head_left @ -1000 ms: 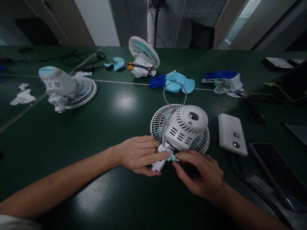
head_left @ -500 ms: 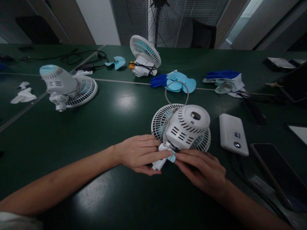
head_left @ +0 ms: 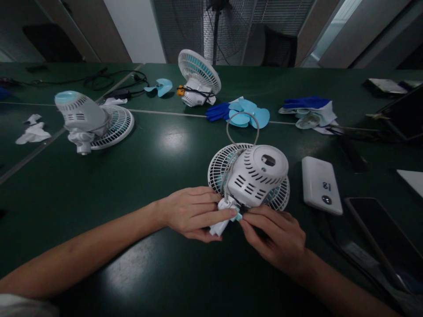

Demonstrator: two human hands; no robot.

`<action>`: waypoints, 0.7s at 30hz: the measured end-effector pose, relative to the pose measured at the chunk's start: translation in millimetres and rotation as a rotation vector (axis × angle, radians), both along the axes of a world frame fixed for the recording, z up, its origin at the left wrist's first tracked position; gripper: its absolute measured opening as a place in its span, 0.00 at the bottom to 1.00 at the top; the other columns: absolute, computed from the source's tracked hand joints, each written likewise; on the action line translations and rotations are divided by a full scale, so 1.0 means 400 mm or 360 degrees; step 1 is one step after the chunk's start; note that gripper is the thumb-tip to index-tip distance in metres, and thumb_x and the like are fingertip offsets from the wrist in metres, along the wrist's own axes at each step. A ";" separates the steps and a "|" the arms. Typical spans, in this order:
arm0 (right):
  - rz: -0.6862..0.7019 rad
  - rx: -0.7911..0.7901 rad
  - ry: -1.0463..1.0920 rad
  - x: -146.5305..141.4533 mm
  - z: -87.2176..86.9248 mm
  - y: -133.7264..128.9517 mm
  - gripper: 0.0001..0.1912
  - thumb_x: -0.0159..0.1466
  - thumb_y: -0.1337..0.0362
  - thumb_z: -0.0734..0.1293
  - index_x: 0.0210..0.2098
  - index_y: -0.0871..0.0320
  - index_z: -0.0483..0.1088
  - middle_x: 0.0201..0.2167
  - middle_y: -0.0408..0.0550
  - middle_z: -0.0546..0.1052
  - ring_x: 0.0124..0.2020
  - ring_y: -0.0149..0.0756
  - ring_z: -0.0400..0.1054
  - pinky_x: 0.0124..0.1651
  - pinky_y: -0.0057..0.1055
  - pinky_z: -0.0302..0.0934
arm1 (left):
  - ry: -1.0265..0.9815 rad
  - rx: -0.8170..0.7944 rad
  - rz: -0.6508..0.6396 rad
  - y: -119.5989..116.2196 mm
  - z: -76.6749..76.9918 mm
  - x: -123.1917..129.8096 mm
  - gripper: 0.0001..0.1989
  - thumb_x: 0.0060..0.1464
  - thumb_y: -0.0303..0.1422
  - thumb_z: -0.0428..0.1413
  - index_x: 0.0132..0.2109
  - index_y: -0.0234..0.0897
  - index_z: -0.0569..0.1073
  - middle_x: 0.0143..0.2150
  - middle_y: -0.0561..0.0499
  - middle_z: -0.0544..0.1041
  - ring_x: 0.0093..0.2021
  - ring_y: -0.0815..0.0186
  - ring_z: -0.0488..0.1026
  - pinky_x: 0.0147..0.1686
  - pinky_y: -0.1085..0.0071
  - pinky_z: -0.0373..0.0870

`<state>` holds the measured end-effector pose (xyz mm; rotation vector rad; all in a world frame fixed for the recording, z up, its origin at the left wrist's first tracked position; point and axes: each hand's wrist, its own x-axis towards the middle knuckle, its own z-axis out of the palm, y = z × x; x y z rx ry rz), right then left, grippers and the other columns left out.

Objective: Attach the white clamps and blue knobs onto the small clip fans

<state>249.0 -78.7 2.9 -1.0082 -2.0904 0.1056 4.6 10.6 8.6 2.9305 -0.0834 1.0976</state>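
Note:
A small white fan (head_left: 259, 174) with a slotted motor housing lies face down on its grille, a grey cable looped above it. At its near side is a white mount (head_left: 220, 225), with my left hand (head_left: 194, 214) closed around it from the left. A small light blue knob (head_left: 237, 215) sticks out of the mount beside my left index fingertip. From the right, my right hand (head_left: 276, 235) pinches this knob between thumb and fingers. The fingers partly hide the joint between mount and housing.
On the green table (head_left: 158, 167) are a second fan (head_left: 86, 119) at left and a third (head_left: 198, 79) at the back. Light blue blades (head_left: 249, 113) and gloves (head_left: 309, 112) lie behind the near fan. A power bank (head_left: 321, 185) and phone (head_left: 380, 237) sit right.
The light blue knob has turned to a different angle. My right hand has shifted slightly left, its fingers repositioned at the knob. My left hand stays in place on the mount.

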 end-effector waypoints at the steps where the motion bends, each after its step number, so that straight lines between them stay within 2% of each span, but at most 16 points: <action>1: 0.0039 -0.0005 0.0009 0.006 -0.004 0.000 0.08 0.66 0.71 0.68 0.44 0.55 0.72 0.34 0.42 0.81 0.33 0.29 0.77 0.36 0.27 0.69 | 0.0003 -0.0008 -0.0001 0.000 -0.001 0.000 0.26 0.62 0.41 0.60 0.57 0.21 0.71 0.36 0.43 0.81 0.42 0.59 0.79 0.46 0.64 0.78; 5: 0.0141 0.0034 -0.0078 0.030 -0.023 -0.001 0.16 0.66 0.72 0.68 0.53 0.55 0.70 0.41 0.45 0.82 0.39 0.31 0.78 0.40 0.28 0.70 | 0.0010 -0.0030 -0.0019 0.003 -0.006 -0.001 0.27 0.62 0.42 0.59 0.58 0.22 0.70 0.35 0.44 0.81 0.42 0.58 0.79 0.46 0.64 0.78; 9: 0.0128 0.0076 -0.0120 0.036 -0.030 0.000 0.17 0.66 0.72 0.69 0.54 0.55 0.71 0.42 0.44 0.82 0.40 0.29 0.78 0.44 0.26 0.70 | 0.0011 -0.0064 -0.0028 0.003 -0.007 -0.004 0.28 0.62 0.41 0.60 0.58 0.20 0.70 0.35 0.43 0.81 0.43 0.56 0.79 0.45 0.62 0.78; 13: 0.0069 0.0121 -0.0115 0.022 -0.014 0.003 0.14 0.67 0.71 0.70 0.52 0.57 0.72 0.40 0.44 0.83 0.39 0.29 0.79 0.44 0.25 0.69 | 0.0022 -0.0074 -0.0010 0.002 -0.008 -0.007 0.28 0.63 0.41 0.58 0.60 0.21 0.68 0.35 0.43 0.80 0.43 0.57 0.79 0.45 0.62 0.78; 21: -0.0028 0.0061 0.0002 -0.008 0.010 0.002 0.03 0.68 0.68 0.69 0.42 0.57 0.72 0.31 0.41 0.81 0.30 0.27 0.77 0.33 0.25 0.66 | 0.0044 -0.0034 0.0008 0.000 -0.015 -0.008 0.29 0.62 0.42 0.60 0.60 0.22 0.69 0.36 0.44 0.81 0.43 0.59 0.79 0.46 0.64 0.78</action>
